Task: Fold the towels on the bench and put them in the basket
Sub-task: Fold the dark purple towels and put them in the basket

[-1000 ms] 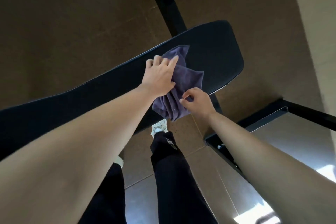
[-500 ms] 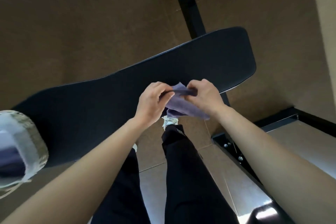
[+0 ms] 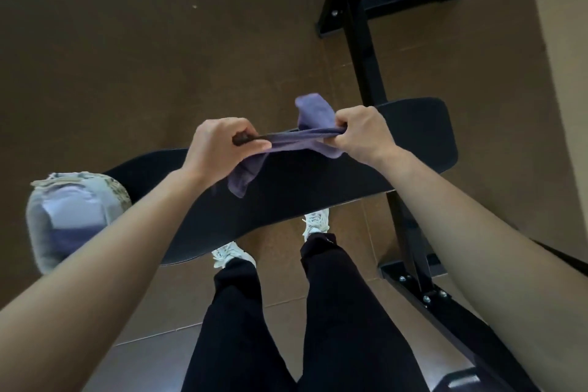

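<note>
Both hands are up over the bench (image 3: 318, 188), and both are closed tight on the purple towel (image 3: 299, 138). The left hand (image 3: 219, 146) has its fingers curled round one end, thumb clamped across the cloth. The right hand (image 3: 362, 134) is balled into a fist on the other end. Between them the towel is drawn into a narrow, taut band, held in the air just above the black pad, not lying on it. One flap sticks up beside the right hand's knuckles, and a loose corner hangs down under the left hand, in front of the pad. Off at the bench's left end sits the basket (image 3: 117, 194), pale cloth wall, with lilac and purple fabric inside it. I cannot tell whether it rests on the pad or beside it. The basket is well apart from the held towel.
</note>
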Tool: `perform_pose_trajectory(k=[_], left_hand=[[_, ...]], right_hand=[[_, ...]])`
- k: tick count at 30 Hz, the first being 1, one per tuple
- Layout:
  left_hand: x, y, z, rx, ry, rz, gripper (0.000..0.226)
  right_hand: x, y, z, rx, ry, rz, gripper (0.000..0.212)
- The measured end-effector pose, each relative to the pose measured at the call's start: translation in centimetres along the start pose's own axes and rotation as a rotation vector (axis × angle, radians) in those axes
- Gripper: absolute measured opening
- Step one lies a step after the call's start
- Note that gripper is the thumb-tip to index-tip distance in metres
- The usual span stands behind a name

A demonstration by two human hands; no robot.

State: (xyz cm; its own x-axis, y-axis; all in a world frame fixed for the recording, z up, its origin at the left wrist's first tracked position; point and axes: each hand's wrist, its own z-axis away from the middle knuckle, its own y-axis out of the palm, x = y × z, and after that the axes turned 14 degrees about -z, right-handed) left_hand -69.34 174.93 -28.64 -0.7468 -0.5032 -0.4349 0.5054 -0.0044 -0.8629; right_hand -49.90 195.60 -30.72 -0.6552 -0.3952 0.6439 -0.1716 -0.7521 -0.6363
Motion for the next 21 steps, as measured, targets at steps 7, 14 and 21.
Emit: perform_pose_trajectory(k=[7, 14, 21], left_hand=[[5.8, -7.6, 2.2, 0.053, -0.176, -0.341, 0.01], [11.0, -10.2, 4.5, -0.23, -0.548, -0.17, 0.025], [13.7, -5.2, 9.4, -0.586, -0.467, -0.224, 0.009]], right_hand=[[6.9, -3.4, -0.3, 0.02, -0.125, 0.099, 0.018], [9.6, -4.2, -2.4, -0.086, -0.08, 0.191, 0.02], [7.7, 0.2, -1.5, -0.365, -0.232, 0.167, 0.01]])
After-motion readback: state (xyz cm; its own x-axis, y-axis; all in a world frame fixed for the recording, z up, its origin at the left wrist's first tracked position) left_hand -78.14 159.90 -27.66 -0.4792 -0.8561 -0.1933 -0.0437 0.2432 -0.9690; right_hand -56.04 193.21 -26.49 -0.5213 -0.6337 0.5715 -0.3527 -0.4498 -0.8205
